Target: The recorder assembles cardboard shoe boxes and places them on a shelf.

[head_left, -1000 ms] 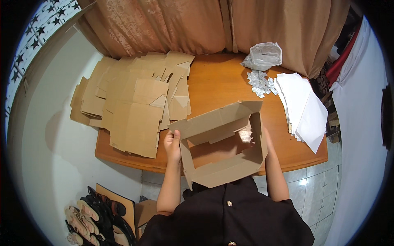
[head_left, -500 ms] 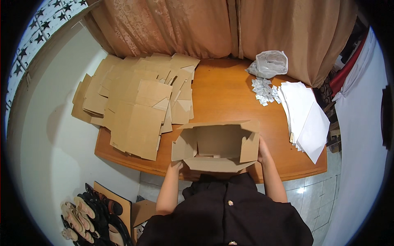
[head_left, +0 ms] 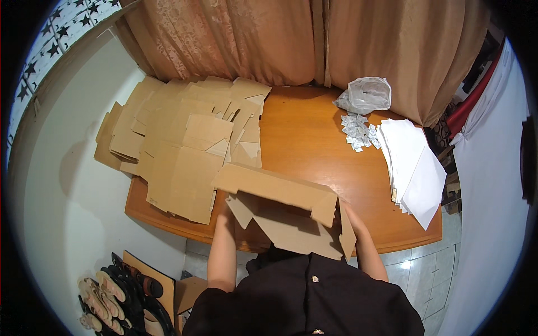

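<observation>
Holding a half-folded cardboard box [head_left: 286, 210] at lower centre of the frame, over the wooden table's [head_left: 314, 140] near edge; both hands hidden behind its flaps, finger state impossible to tell. Flat cardboard stack [head_left: 179, 145] lying upper left.

A half-folded brown cardboard box [head_left: 286, 210] sits at the near edge of the wooden desk [head_left: 305, 140]. Left of it lies a pile of flat brown cardboard blanks [head_left: 179, 145]. Beyond it, to the right, are small white sachets [head_left: 356, 130] and a crumpled clear plastic bag [head_left: 367, 95].
</observation>
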Demonstrator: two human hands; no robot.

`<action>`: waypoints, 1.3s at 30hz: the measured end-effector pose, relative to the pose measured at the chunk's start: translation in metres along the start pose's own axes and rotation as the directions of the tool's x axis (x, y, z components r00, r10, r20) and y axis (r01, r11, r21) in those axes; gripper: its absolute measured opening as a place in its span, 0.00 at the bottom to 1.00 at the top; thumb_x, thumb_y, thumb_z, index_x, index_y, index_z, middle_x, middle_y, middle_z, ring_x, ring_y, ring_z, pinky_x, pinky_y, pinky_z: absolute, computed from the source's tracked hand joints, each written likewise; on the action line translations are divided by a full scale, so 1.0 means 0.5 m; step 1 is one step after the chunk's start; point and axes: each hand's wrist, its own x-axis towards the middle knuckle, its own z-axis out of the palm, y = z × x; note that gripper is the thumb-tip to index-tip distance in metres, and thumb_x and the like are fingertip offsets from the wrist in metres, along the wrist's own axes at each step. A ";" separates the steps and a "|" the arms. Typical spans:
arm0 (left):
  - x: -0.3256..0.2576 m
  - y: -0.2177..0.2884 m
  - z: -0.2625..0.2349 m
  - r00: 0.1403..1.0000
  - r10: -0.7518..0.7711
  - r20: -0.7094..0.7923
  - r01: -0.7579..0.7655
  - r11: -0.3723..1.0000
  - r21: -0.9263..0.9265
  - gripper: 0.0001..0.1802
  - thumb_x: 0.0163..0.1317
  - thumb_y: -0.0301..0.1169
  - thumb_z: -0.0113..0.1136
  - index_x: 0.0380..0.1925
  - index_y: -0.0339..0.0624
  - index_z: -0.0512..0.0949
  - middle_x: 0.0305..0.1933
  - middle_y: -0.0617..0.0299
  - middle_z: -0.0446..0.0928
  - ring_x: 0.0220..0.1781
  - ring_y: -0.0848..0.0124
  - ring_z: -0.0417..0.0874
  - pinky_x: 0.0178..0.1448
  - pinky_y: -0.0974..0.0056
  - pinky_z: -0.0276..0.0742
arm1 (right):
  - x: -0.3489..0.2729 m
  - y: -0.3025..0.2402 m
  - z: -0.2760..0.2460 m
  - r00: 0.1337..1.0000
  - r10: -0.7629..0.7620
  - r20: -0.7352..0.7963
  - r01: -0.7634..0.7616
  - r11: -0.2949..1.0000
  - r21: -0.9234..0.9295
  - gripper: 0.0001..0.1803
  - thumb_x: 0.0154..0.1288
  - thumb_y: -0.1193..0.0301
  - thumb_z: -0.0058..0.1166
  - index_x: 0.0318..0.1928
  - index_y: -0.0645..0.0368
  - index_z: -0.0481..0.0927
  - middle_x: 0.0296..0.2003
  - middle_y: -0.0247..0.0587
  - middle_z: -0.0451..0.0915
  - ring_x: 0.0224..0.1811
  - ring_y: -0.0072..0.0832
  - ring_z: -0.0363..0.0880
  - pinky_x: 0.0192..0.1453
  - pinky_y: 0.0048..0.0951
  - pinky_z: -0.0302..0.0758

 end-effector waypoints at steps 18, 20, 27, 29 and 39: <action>-0.061 0.159 0.147 0.983 -0.044 -0.179 0.091 0.960 0.265 0.33 0.63 0.59 0.44 0.39 0.36 0.77 0.33 0.60 0.76 0.33 0.73 0.76 0.39 0.66 0.74 | 0.098 0.048 -0.047 0.956 -0.061 -0.286 0.142 0.952 0.271 0.26 0.71 0.54 0.32 0.56 0.60 0.70 0.52 0.43 0.73 0.57 0.30 0.69 0.60 0.34 0.67; 0.017 0.052 0.008 0.988 0.032 -0.152 0.005 0.973 0.231 0.31 0.64 0.58 0.44 0.34 0.37 0.76 0.29 0.63 0.74 0.28 0.76 0.74 0.33 0.68 0.72 | 0.096 0.020 -0.002 0.956 -0.068 -0.284 0.144 0.955 0.257 0.26 0.72 0.54 0.32 0.56 0.60 0.70 0.52 0.44 0.72 0.57 0.30 0.69 0.61 0.34 0.67; 0.036 0.037 0.050 0.972 0.201 -0.125 -0.213 0.972 -0.099 0.26 0.67 0.49 0.45 0.19 0.39 0.72 0.16 0.68 0.69 0.18 0.80 0.69 0.20 0.70 0.64 | 0.072 -0.025 -0.005 0.958 -0.158 -0.240 0.175 0.983 0.051 0.24 0.72 0.54 0.33 0.48 0.62 0.73 0.42 0.39 0.76 0.44 0.26 0.74 0.49 0.28 0.71; 0.045 0.039 0.032 0.948 0.259 -0.183 -0.228 0.958 0.175 0.26 0.67 0.48 0.46 0.20 0.38 0.74 0.17 0.65 0.71 0.20 0.78 0.72 0.22 0.70 0.66 | 0.084 -0.018 -0.012 0.959 -0.095 -0.268 0.121 0.989 0.085 0.23 0.72 0.55 0.34 0.46 0.62 0.74 0.39 0.37 0.77 0.41 0.26 0.75 0.46 0.27 0.71; 0.090 -0.131 -0.020 0.931 0.362 -0.053 -0.341 0.909 0.239 0.26 0.67 0.46 0.43 0.28 0.34 0.79 0.22 0.61 0.76 0.30 0.72 0.78 0.34 0.68 0.71 | 0.152 0.082 -0.123 0.893 -0.322 -0.313 0.154 0.874 -0.461 0.18 0.66 0.60 0.44 0.39 0.64 0.76 0.35 0.46 0.78 0.36 0.30 0.77 0.42 0.28 0.71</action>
